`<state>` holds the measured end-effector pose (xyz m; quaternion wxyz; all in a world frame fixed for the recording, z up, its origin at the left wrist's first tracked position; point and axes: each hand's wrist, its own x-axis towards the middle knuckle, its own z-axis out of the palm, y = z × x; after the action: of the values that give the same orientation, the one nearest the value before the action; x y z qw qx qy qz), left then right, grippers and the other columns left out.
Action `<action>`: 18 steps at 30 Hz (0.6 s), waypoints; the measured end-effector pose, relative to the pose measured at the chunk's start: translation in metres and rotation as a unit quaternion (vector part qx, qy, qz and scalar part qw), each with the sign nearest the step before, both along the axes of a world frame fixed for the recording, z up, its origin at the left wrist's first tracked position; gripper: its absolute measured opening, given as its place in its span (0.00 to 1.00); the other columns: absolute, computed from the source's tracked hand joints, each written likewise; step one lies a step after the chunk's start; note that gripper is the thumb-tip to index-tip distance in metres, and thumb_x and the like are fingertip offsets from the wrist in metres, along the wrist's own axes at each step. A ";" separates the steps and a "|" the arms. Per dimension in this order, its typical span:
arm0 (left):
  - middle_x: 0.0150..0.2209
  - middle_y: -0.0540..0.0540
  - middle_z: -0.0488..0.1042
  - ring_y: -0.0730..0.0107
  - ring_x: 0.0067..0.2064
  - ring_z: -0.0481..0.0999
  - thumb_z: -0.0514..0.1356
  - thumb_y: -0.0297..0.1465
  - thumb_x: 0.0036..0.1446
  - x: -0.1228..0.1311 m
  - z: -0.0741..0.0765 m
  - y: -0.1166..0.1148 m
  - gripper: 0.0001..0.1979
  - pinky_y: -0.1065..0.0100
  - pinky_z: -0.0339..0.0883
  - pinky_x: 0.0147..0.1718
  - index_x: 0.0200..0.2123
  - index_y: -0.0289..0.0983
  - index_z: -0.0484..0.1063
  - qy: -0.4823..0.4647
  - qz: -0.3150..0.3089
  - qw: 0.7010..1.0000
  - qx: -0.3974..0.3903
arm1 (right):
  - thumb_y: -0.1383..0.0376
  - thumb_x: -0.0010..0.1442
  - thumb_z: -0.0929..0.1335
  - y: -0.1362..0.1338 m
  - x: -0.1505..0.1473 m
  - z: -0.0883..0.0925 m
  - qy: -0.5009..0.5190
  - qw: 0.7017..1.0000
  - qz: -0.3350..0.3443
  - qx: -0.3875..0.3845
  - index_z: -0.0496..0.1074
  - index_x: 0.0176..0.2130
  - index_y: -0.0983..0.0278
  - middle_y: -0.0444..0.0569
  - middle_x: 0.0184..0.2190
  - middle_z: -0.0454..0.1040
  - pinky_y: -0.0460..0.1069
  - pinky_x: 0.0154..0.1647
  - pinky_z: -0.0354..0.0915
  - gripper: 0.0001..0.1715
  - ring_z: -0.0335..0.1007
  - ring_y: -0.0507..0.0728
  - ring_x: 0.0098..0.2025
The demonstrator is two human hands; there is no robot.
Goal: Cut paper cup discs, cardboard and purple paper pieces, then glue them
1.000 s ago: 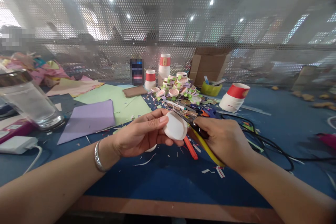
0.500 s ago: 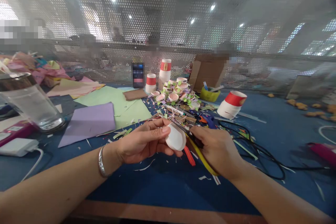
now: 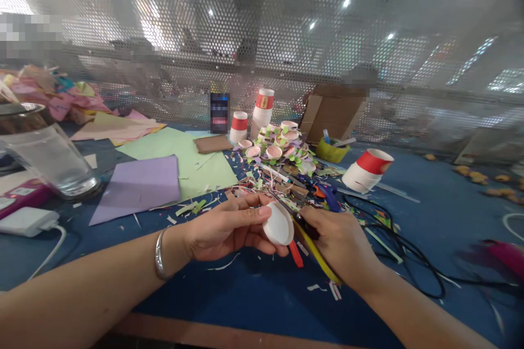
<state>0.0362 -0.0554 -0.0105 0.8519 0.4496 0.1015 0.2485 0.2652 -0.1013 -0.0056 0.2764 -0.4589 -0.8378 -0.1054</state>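
My left hand [image 3: 237, 224] pinches a white paper cup bottom [image 3: 279, 223] between thumb and fingers, its round flat face turned toward me. Around that wrist is a silver bangle. My right hand [image 3: 341, 240] is closed on scissors [image 3: 313, 248] with a yellow and dark handle. Their dark blades reach left to the far rim of the cup bottom; whether they bite into the paper I cannot tell. A red strip-like piece [image 3: 296, 254] shows just below the cup bottom. Paper scraps [image 3: 266, 180] lie beyond both hands.
Behind the scraps rise a pile of small decorated cup bottoms [image 3: 286, 142], stacked red-and-white paper cups [image 3: 262, 112] and a cardboard box [image 3: 335, 114]. Left are purple paper [image 3: 139, 185], green paper [image 3: 204, 169] and a glass of water [image 3: 53, 158]. A tilted cup stack [image 3: 367, 170] and black cables [image 3: 401, 245] lie right.
The view has shifted slightly. Both hands, the cup bottom and the scissors sit a little lower and further right in the picture; their grips stay the same.
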 end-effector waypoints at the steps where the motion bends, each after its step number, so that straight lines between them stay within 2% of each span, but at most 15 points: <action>1: 0.41 0.38 0.81 0.62 0.41 0.85 0.61 0.35 0.66 -0.001 0.001 0.000 0.11 0.74 0.78 0.38 0.47 0.34 0.71 0.008 0.004 1.000 -0.001 | 0.62 0.65 0.64 0.001 0.001 0.000 0.002 1.000 -0.007 -0.004 0.67 0.24 0.63 0.41 0.16 0.67 0.45 0.20 0.54 0.18 0.63 0.50 0.16; 5: 0.44 0.39 0.80 0.59 0.44 0.84 0.63 0.34 0.64 -0.008 0.011 0.004 0.15 0.69 0.78 0.40 0.52 0.36 0.70 0.053 0.069 0.995 0.039 | 0.51 0.69 0.62 0.005 0.009 0.002 0.000 0.997 -0.073 -0.028 0.68 0.25 0.62 0.43 0.16 0.68 0.45 0.20 0.54 0.27 0.64 0.51 0.17; 9: 0.40 0.42 0.80 0.68 0.35 0.81 0.62 0.36 0.65 -0.015 0.017 0.008 0.17 0.70 0.76 0.35 0.54 0.36 0.70 0.168 0.139 0.960 0.177 | 0.43 0.67 0.61 0.012 0.024 0.007 -0.072 0.982 -0.155 -0.084 0.67 0.24 0.60 0.42 0.12 0.65 0.47 0.18 0.48 0.31 0.60 0.53 0.14; 11: 0.40 0.41 0.81 0.68 0.35 0.80 0.62 0.35 0.64 -0.017 0.016 0.009 0.17 0.69 0.74 0.34 0.54 0.36 0.71 0.234 0.157 0.924 0.260 | 0.44 0.65 0.64 0.014 0.030 0.008 -0.121 0.965 -0.179 -0.149 0.70 0.25 0.60 0.43 0.13 0.68 0.47 0.18 0.47 0.28 0.65 0.56 0.15; 14: 0.45 0.40 0.81 0.62 0.43 0.80 0.62 0.33 0.63 -0.019 0.013 0.010 0.14 0.66 0.72 0.38 0.51 0.38 0.75 0.322 0.204 0.844 0.377 | 0.49 0.65 0.66 0.016 0.036 0.006 -0.171 0.937 -0.190 -0.236 0.75 0.29 0.60 0.49 0.21 0.78 0.48 0.21 0.51 0.21 0.76 0.62 0.24; 16: 0.45 0.41 0.81 0.61 0.44 0.80 0.61 0.33 0.64 -0.022 0.014 0.011 0.13 0.67 0.70 0.39 0.51 0.40 0.77 0.349 0.232 0.801 0.427 | 0.51 0.66 0.66 0.016 0.038 0.004 -0.182 0.928 -0.193 -0.262 0.77 0.32 0.59 0.51 0.26 0.81 0.49 0.23 0.54 0.19 0.80 0.65 0.29; 18: 0.44 0.42 0.81 0.63 0.40 0.79 0.60 0.33 0.65 -0.025 0.015 0.014 0.12 0.67 0.68 0.36 0.49 0.40 0.78 0.359 0.250 0.776 0.454 | 0.51 0.66 0.65 0.015 0.038 0.002 -0.188 0.924 -0.197 -0.268 0.78 0.35 0.59 0.52 0.28 0.82 0.50 0.24 0.55 0.19 0.81 0.67 0.31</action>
<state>0.0113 -0.0409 0.0050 0.3589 0.7995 0.3842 0.2905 0.3036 -0.0858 -0.0033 -0.0459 -0.6433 -0.7641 -0.0139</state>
